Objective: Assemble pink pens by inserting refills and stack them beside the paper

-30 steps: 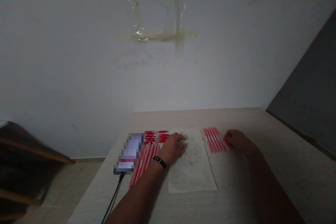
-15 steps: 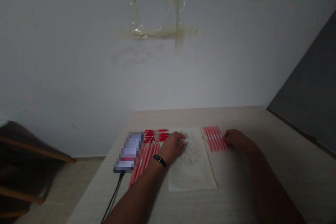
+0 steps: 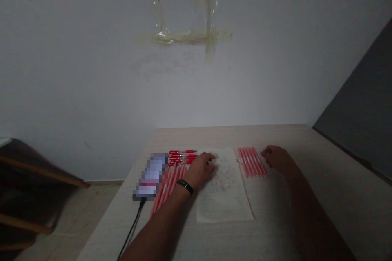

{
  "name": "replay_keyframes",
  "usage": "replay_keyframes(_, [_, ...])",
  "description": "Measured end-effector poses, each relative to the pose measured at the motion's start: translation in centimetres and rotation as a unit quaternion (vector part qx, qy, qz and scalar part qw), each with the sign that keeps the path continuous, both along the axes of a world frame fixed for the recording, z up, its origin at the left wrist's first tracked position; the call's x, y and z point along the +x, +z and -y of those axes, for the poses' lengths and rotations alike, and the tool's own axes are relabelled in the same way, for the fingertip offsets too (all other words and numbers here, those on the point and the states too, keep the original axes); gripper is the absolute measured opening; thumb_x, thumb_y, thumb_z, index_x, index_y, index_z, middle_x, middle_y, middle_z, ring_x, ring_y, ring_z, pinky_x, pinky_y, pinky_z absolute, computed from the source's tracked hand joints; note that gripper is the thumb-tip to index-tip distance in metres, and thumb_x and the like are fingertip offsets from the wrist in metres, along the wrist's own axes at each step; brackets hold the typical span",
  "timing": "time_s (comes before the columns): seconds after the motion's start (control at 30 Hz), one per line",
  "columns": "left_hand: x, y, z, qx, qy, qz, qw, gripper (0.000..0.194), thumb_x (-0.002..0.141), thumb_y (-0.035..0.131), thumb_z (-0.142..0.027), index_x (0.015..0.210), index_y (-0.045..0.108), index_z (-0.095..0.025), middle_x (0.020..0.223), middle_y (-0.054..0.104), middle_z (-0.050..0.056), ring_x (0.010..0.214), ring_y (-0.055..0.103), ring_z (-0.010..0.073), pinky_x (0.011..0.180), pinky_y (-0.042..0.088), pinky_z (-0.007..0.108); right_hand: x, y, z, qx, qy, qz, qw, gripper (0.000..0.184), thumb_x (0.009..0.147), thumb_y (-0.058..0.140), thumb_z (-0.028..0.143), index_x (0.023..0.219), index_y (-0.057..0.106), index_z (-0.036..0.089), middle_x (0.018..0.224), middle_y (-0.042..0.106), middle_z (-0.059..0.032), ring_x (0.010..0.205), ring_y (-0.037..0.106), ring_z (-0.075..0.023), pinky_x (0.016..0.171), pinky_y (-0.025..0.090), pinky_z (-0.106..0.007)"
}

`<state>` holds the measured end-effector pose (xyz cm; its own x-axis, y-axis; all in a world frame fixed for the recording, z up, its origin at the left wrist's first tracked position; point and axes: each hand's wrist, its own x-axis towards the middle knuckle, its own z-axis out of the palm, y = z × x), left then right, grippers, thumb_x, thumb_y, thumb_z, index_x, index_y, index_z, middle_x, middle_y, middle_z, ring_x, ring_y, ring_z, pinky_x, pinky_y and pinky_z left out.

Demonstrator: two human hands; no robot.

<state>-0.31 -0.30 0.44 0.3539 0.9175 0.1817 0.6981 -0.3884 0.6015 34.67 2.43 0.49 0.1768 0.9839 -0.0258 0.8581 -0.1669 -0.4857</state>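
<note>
My left hand (image 3: 200,168), with a black band at the wrist, lies over the left edge of a worn sheet of paper (image 3: 225,208) covered with fine dark and reddish marks. Its fingers are stretched out, holding nothing. Off the paper's right edge, several pink pens (image 3: 251,162) form a neat slanted row. Just right of that row is my right hand (image 3: 275,158), its fingers bent and slightly apart, with nothing visible in them. Several pink pens (image 3: 167,187) lie in a bundle beside my left forearm. Red pens (image 3: 183,157) lie sideways behind them, partly hidden by my left hand.
A phone (image 3: 151,176) with a blurred screen lies at the table's left side, a black cable (image 3: 134,222) running from it towards me. The pale wooden table (image 3: 269,130) meets a wall with tape strips (image 3: 183,40). Dark furniture (image 3: 33,187) stands on the left.
My right hand has pushed the rightmost pink pen in line with the row, then drawn slightly up and away from it. The left hand has stayed in place.
</note>
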Motion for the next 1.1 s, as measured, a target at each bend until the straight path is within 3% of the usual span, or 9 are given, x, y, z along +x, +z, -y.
replay_keyframes(0.13, [-1.3, 1.3, -0.3, -0.005, 0.075, -0.078, 0.994, 0.025, 0.084, 0.062, -0.019, 0.109, 0.064, -0.017, 0.107, 0.067, 0.009, 0.092, 0.066, 0.0192, 0.082, 0.050, 0.029, -3.8, 0.8, 0.5, 0.096, 0.033, 0.027, 0.995, 0.019, 0.086, 0.057, 0.034, 0.074, 0.062, 0.020, 0.070, 0.069, -0.0042, 0.062, 0.061, -0.0161, 0.058, 0.036, -0.025])
replay_keyframes(0.23, [-3.1, 2.6, -0.7, -0.019, 0.150, -0.167, 0.974, 0.024, 0.084, 0.061, -0.021, 0.107, 0.064, -0.015, 0.111, 0.069, 0.013, 0.099, 0.067, 0.0240, 0.083, 0.050, 0.032, -7.3, 0.8, 1.3, 0.115, 0.092, 0.014, 0.989, 0.023, 0.090, 0.052, 0.035, 0.074, 0.061, 0.021, 0.060, 0.064, 0.0001, 0.054, 0.055, -0.0138, 0.058, 0.035, -0.025])
replay_keyframes(0.3, [-4.4, 3.1, -1.0, -0.050, 0.174, -0.220, 0.959, 0.025, 0.084, 0.061, -0.025, 0.106, 0.064, -0.015, 0.106, 0.072, 0.015, 0.099, 0.069, 0.0282, 0.081, 0.051, 0.035, -9.0, 0.6, 1.7, 0.123, 0.156, 0.016, 0.980, 0.023, 0.092, 0.050, 0.031, 0.074, 0.061, 0.022, 0.054, 0.060, 0.0020, 0.058, 0.056, -0.0145, 0.069, 0.039, -0.027])
replay_keyframes(0.37, [-5.3, 3.2, -1.3, -0.064, 0.193, -0.253, 0.946, 0.026, 0.083, 0.060, -0.028, 0.105, 0.066, -0.016, 0.102, 0.074, 0.016, 0.097, 0.070, 0.0299, 0.080, 0.052, 0.036, -10.1, 0.3, 1.9, 0.146, 0.186, 0.022, 0.971, 0.016, 0.088, 0.056, 0.029, 0.075, 0.063, 0.022, 0.062, 0.064, 0.0008, 0.069, 0.060, -0.0165, 0.082, 0.040, -0.031])
replay_keyframes(0.43, [-5.9, 3.1, -1.4, -0.066, 0.190, -0.272, 0.941, 0.024, 0.084, 0.056, -0.029, 0.101, 0.068, -0.017, 0.103, 0.075, 0.016, 0.096, 0.071, 0.0302, 0.080, 0.052, 0.037, -10.4, 0.0, 1.9, 0.142, 0.215, 0.005, 0.966, 0.014, 0.087, 0.059, 0.030, 0.076, 0.064, 0.022, 0.066, 0.065, 0.0002, 0.073, 0.060, -0.0174, 0.082, 0.040, -0.031])
replay_keyframes(0.6, [-5.9, 2.7, -1.3, -0.068, 0.176, -0.281, 0.941, 0.023, 0.078, 0.058, -0.023, 0.097, 0.069, -0.018, 0.103, 0.075, 0.015, 0.094, 0.072, 0.0288, 0.079, 0.054, 0.035, -10.3, -0.7, 1.9, 0.082, 0.291, -0.092, 0.949, 0.017, 0.090, 0.058, 0.033, 0.081, 0.064, 0.020, 0.061, 0.060, 0.0026, 0.057, 0.054, -0.0132, 0.059, 0.035, -0.025])
replay_keyframes(0.93, [-4.8, 3.4, -0.2, -0.070, 0.168, -0.232, 0.956, 0.014, 0.070, 0.061, -0.013, 0.081, 0.067, -0.018, 0.089, 0.075, 0.016, 0.086, 0.071, 0.0311, 0.072, 0.051, 0.036, -10.5, -0.9, 2.1, 0.081, 0.302, -0.127, 0.941, 0.017, 0.089, 0.059, 0.033, 0.080, 0.064, 0.019, 0.061, 0.059, 0.0033, 0.056, 0.052, -0.0115, 0.054, 0.031, -0.023])
replay_keyframes(1.1, [-4.9, 3.9, -0.7, -0.074, 0.142, -0.175, 0.971, 0.010, 0.071, 0.061, -0.014, 0.073, 0.069, -0.017, 0.081, 0.074, 0.010, 0.081, 0.070, 0.0255, 0.071, 0.047, 0.031, -10.4, -1.2, 2.0, 0.082, 0.298, -0.135, 0.941, 0.016, 0.088, 0.060, 0.031, 0.079, 0.063, 0.019, 0.060, 0.059, 0.0033, 0.056, 0.051, -0.0114, 0.053, 0.031, -0.022])
